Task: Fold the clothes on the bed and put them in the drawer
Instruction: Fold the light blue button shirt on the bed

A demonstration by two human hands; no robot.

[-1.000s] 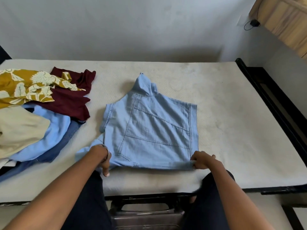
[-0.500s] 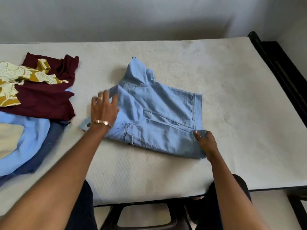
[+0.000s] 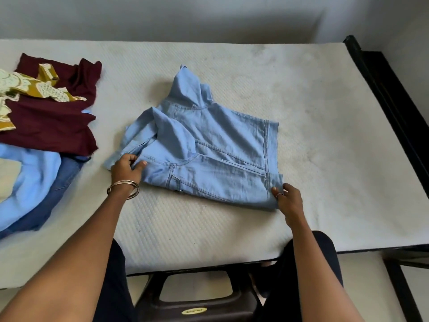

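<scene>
A light blue denim garment point(image 3: 222, 156) lies half folded in the middle of the white mattress point(image 3: 301, 108), its bottom part turned up over the body and its collar pointing away from me. My left hand point(image 3: 126, 170) pinches the fabric at the garment's left edge, near a loose sleeve. My right hand point(image 3: 287, 201) grips the folded corner at the lower right. A pile of unfolded clothes point(image 3: 44, 126) lies at the left: a maroon top, a mustard floral piece, a pale blue garment and dark blue jeans.
The black bed frame point(image 3: 390, 108) runs along the right side. A dark plastic stool point(image 3: 197, 300) stands between my legs at the bed's near edge. A grey wall point(image 3: 185, 17) backs the bed.
The garment's bottom hem has been folded up over its body. My left hand came back from the upper left part to the left edge; my right hand stays on the right corner.
</scene>
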